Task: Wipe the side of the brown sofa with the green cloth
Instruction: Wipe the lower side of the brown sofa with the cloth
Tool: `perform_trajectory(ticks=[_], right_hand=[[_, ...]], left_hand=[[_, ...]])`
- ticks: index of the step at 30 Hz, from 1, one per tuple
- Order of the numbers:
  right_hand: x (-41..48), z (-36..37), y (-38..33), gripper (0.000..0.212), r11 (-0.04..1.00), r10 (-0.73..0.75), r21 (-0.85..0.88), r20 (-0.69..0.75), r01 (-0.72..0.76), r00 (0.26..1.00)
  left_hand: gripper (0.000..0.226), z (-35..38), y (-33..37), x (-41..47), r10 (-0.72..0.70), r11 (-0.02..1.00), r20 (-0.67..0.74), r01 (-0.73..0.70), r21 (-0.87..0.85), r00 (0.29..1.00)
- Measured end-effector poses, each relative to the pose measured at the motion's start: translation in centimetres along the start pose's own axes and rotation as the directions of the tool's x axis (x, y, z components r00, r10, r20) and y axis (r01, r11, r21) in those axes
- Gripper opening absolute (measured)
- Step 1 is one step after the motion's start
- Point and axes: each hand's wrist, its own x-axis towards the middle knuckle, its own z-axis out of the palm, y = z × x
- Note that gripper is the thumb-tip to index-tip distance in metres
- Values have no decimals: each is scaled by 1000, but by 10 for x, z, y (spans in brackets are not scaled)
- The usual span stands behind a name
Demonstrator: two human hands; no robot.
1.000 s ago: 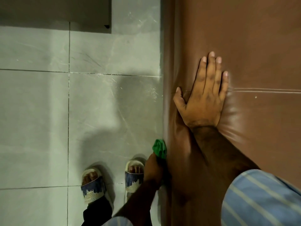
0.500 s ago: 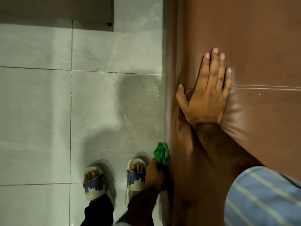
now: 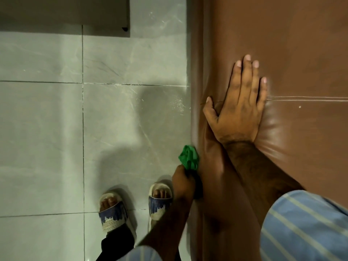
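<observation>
— Two hands are on the brown sofa [image 3: 293,44], is that right?

— Yes. The right hand [image 3: 237,108] lies flat on its top, palm down, fingers [image 3: 244,76] straight and close together, thumb spread off to the left. It grips nothing. A stitched seam [image 3: 308,98] runs out to the right from under the little finger.

— And the green cloth [image 3: 188,157]?

— Bunched in the left hand [image 3: 183,182], which is clamped around its lower part; a crumpled tuft sticks out beyond the knuckles. The cloth presses against the sofa's side, just below and left of the right hand's thumb. The left fingers themselves are hidden between the cloth and the leather, so I cannot tell how they curl.

— How does the edge run?

— The rounded edge of the sofa goes straight up and down the picture, just left of the right thumb, with the cloth touching the side face under it.

— What room lies to the left?

— Grey tiled floor [image 3: 41,129], bare from the edge outward. Two feet in blue-and-white sandals [image 3: 113,216] stand on it, below the left hand, the nearer one just beside the sofa. Beyond the right fingertips, far along the floor, a dark panel [image 3: 64,14] with a square corner stands well apart from the sofa.

— Sleeves?

— A blue striped sleeve [image 3: 305,228] covers the right arm above the forearm.
</observation>
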Motion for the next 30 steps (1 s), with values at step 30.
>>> perform_trajectory(ticks=[30], right_hand=[[1,3,0,92,1000,10,0,-4,-10,1000]], left_hand=[[20,-8,56,55,11,999,-12,-10,46,1000]])
